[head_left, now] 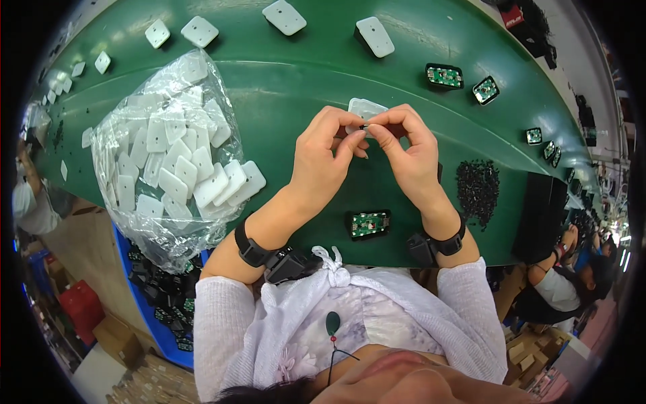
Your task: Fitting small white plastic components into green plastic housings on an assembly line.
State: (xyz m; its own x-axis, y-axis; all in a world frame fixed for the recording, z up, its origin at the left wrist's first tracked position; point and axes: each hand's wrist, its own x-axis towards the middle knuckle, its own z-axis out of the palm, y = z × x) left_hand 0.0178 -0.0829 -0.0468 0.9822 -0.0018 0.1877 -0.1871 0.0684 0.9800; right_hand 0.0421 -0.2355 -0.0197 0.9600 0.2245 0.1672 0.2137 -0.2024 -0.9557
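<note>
Over the green bench, my left hand [323, 148] and my right hand [412, 148] meet fingertip to fingertip. Both are closed in a pinch on a small black part [364, 126], too small to name further. Just beyond the fingers lies a white plastic cover [367, 106], partly hidden by my hands. Nearer to me, between my forearms, rests a black housing with a green circuit board [369, 224] facing up. To the right of my right hand spreads a pile of small black parts [478, 192].
A clear plastic bag [222, 101] of white covers [173, 185] lies at the left. A blue bin [155, 330] of black housings stands below the bench edge. White-topped units [284, 17] and open housings [444, 76] line the far side. Another person [558, 283] sits at the right.
</note>
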